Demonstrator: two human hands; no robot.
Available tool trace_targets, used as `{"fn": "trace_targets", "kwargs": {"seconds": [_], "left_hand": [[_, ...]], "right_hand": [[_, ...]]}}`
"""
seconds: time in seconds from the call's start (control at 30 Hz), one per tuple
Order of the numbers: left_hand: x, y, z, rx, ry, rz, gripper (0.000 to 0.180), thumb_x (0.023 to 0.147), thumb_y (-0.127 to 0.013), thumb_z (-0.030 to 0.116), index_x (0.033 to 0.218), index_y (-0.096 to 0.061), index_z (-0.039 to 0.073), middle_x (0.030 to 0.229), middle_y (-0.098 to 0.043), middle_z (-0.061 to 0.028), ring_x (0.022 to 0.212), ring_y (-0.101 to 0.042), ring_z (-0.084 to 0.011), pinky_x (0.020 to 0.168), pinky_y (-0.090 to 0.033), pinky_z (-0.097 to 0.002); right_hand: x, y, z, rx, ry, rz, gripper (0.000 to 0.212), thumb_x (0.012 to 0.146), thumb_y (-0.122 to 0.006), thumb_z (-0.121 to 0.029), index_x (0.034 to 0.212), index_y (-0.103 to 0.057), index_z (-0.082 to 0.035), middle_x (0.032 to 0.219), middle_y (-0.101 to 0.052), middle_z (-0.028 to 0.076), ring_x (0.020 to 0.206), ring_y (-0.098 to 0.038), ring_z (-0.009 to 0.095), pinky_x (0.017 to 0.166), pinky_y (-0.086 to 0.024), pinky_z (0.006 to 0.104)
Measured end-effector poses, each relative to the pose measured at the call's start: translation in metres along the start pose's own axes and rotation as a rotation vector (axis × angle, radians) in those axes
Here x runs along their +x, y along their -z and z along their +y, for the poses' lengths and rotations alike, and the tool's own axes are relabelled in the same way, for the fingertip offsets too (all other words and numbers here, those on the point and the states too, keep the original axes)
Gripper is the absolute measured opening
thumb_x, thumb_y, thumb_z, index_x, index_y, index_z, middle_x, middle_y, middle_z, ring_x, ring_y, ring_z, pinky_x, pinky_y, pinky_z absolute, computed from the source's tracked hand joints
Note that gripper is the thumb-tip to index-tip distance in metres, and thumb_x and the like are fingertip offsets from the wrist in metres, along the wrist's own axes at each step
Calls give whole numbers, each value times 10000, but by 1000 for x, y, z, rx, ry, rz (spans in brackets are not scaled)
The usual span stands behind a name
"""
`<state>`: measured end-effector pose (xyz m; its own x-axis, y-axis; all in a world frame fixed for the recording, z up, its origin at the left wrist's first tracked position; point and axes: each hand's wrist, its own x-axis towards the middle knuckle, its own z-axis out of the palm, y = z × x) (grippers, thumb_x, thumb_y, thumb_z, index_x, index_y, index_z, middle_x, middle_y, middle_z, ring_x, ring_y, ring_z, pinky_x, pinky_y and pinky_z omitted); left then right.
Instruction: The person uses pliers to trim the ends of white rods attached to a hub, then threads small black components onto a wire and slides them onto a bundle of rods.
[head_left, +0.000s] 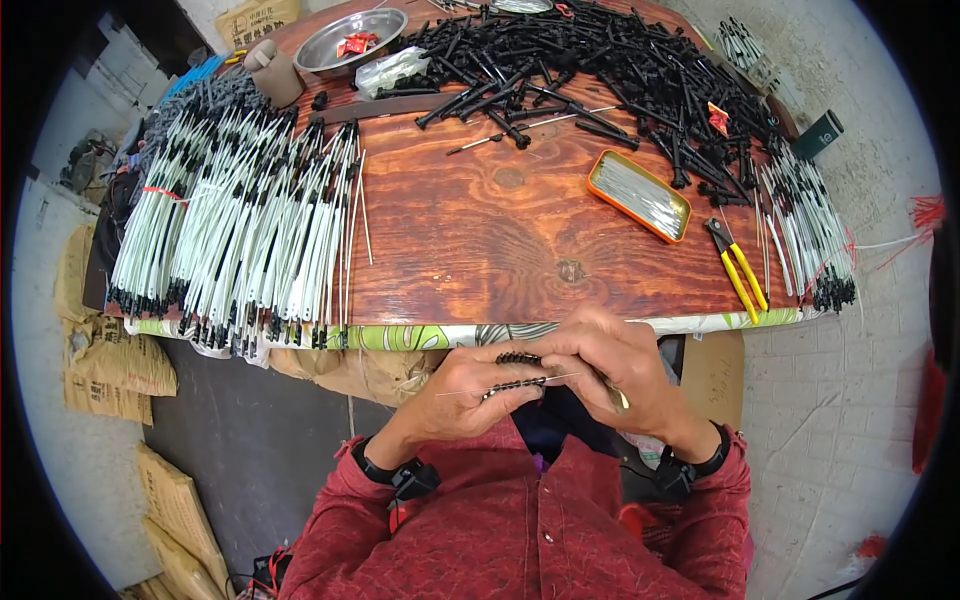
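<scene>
Just off the table's near edge, my left hand (470, 392) is closed round two short black ribbed strips. The upper ribbed strip (518, 358) lies along the fingers, and the lower ribbed strip (514, 387) sits near the thumb. A thin metal needle (455, 393) runs lengthwise by the lower strip and sticks out past the hand. My right hand (622, 365) is closed with its fingertips at the needle's other end. From its palm side pokes a narrow brass-coloured piece (613, 394), whose kind I cannot make out.
Bundled white rods with black ends (240, 220) cover the table's left; more rods (810, 225) lie at right. A heap of black plastic parts (600, 60) fills the back. An orange-rimmed tin of needles (640, 195), yellow-handled cutters (738, 265) and a metal bowl (310, 62) also lie there.
</scene>
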<state>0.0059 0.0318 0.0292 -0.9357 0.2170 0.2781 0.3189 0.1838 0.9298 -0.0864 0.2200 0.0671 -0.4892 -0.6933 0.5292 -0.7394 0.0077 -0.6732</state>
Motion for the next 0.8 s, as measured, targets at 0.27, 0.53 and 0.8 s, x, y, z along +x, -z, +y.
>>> {"fn": "trace_targets", "kwargs": {"seconds": [0.27,0.53,0.8], "left_hand": [[10,-3,-1,46,-23,58,170,823,-666,21,974,-725,-32,1040,-691,-195,933,-689,-306,815,-539,-365],[2,4,0,65,7,-14,237,874,-651,63,1086,-691,-37,1129,-670,-202,989,-681,-333,856,-536,-374],[2,-4,2,51,-5,72,175,832,-672,42,982,-721,-35,1057,-688,-197,947,-684,-313,811,-535,-365]], "right_hand": [[3,2,-10,-413,137,43,324,711,-706,53,1028,-700,-14,748,-591,82,600,-591,222,508,-454,321],[4,0,0,163,-124,4,324,733,-690,74,1043,-697,-17,754,-582,88,595,-558,211,512,-424,306],[2,6,-15,-187,-26,-2,312,743,-687,71,1042,-700,-18,747,-568,87,593,-532,214,532,-415,321]]}}
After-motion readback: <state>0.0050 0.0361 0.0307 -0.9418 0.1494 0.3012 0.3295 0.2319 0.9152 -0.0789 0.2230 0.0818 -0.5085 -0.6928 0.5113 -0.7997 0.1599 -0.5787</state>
